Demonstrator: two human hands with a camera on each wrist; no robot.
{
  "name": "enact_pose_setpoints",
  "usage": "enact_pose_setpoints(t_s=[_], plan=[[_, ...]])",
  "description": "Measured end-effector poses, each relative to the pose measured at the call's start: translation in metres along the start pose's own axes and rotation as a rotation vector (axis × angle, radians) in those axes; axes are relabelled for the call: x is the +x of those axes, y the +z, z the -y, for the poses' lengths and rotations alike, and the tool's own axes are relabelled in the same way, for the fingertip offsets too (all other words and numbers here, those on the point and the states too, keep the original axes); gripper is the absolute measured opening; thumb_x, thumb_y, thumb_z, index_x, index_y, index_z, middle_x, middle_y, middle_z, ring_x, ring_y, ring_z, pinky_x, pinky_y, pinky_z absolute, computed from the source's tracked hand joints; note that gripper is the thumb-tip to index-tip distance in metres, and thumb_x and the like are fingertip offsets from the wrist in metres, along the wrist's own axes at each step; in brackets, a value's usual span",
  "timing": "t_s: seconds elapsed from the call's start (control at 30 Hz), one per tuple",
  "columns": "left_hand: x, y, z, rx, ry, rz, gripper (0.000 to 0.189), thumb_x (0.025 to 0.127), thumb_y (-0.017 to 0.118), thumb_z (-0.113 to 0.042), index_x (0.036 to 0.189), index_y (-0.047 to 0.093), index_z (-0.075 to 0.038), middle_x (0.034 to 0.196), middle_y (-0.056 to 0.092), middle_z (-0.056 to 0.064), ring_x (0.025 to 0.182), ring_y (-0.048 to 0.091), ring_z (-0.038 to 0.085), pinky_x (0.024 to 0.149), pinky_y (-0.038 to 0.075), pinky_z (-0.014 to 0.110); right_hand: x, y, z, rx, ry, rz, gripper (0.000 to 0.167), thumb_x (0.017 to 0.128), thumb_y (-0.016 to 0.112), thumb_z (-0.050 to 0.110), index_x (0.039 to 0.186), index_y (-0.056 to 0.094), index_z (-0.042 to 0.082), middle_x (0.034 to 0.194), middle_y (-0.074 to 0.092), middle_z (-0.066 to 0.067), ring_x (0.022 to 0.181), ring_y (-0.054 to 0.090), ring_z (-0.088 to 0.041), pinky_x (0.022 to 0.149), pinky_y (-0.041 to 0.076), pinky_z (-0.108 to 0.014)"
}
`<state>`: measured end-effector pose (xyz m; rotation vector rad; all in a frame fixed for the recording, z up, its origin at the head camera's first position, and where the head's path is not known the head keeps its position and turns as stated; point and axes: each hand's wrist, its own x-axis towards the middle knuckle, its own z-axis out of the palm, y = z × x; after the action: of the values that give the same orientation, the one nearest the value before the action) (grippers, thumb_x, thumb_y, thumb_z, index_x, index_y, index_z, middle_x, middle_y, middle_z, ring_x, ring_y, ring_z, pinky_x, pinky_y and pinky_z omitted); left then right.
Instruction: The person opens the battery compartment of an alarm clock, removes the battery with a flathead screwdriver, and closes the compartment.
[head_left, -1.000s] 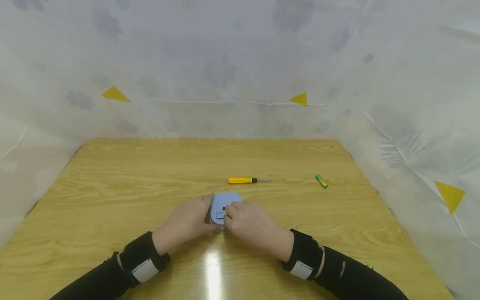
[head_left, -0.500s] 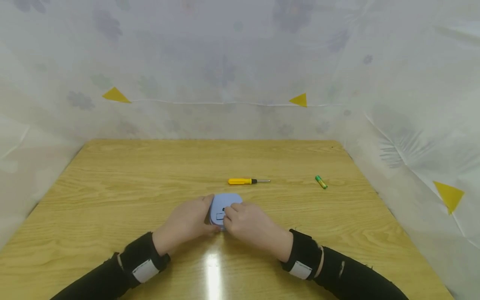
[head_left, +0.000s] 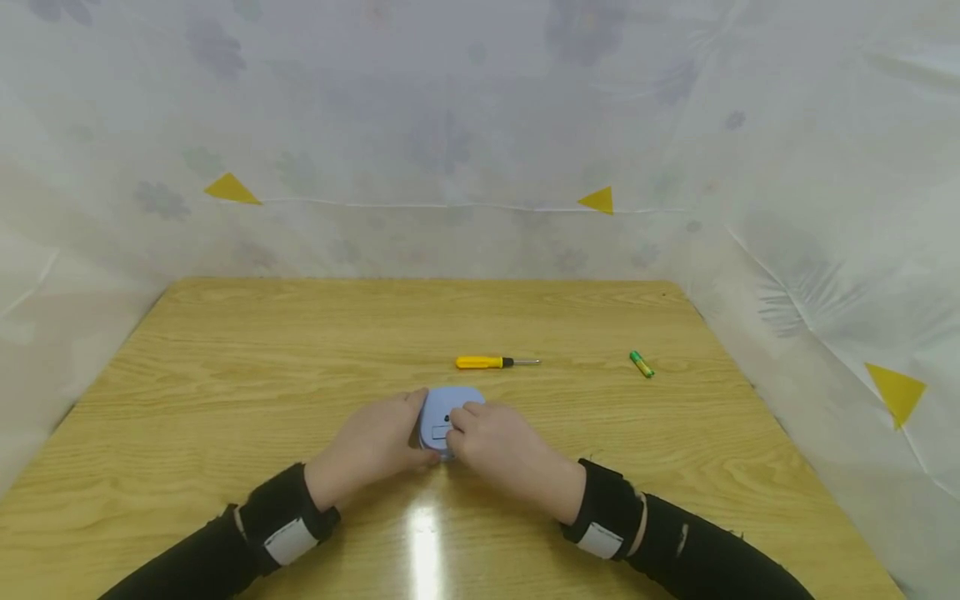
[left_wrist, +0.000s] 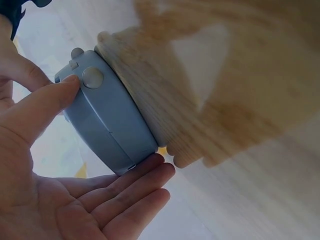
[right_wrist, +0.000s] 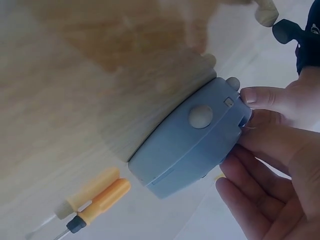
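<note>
A light blue, rounded case that looks like a small alarm clock (head_left: 455,398) lies on the table with its back upward. That back bears a small dark knob and a rectangular outline. My left hand (head_left: 375,440) grips its left side, thumb at the near edge and fingers along the far side. Curled fingers of my right hand (head_left: 506,446) work at the back's right half, hiding that part; what the fingertips touch there is covered. Round pale feet show on the case's side (right_wrist: 185,142) in the right wrist view.
Beyond the case lies a yellow-handled screwdriver (head_left: 480,362), its shaft pointing right. A green and yellow battery (head_left: 642,364) lies farther right on the wooden table (head_left: 300,333). Patterned pale sheeting (head_left: 450,125) with yellow triangles hangs behind and at the sides.
My right fingers shift very slightly on the back of the case. The left hand, case, screwdriver and battery stay in place.
</note>
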<state>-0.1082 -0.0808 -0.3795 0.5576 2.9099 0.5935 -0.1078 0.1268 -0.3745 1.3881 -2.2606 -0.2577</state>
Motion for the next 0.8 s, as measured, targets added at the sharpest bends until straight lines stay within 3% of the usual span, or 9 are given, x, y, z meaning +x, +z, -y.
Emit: enact_pose_setpoints(t_s=[0.33,0.57,0.8], plan=[[-0.0007,-0.0001,0.0004,0.005,0.007,-0.013,0.093,0.081,0.094,-0.035,0.15,0.051,0.011,0.143,0.066,0.027,0.124,0.07,0.039,0.102,0.061,0.052,0.0014,0.0033,0.0,0.148,0.088,-0.032,0.008,0.087,0.087,0.014,0.084,0.079,0.014,0.089,0.072,0.004,0.077,0.065,-0.007,0.064,0.058,-0.015],[-0.0005,0.0009,0.0013,-0.008,0.006,-0.01,0.095,0.082,0.093,-0.037,0.151,0.049,0.01,0.145,0.064,0.027,0.126,0.069,0.039,0.104,0.06,0.051,0.0028,0.0041,0.0012,0.072,0.031,-0.024,0.009,0.088,0.083,0.009,0.083,0.076,0.012,0.09,0.069,0.003,0.077,0.061,-0.007,0.063,0.058,-0.015],[-0.0012,0.0008,0.003,-0.015,0.026,-0.024,0.093,0.082,0.093,-0.034,0.15,0.05,0.01,0.142,0.066,0.027,0.123,0.071,0.038,0.101,0.062,0.05,0.004,0.0036,0.0007,0.076,0.017,-0.01,0.008,0.089,0.083,0.011,0.084,0.078,0.013,0.089,0.068,0.004,0.077,0.06,-0.007,0.063,0.056,-0.014]])
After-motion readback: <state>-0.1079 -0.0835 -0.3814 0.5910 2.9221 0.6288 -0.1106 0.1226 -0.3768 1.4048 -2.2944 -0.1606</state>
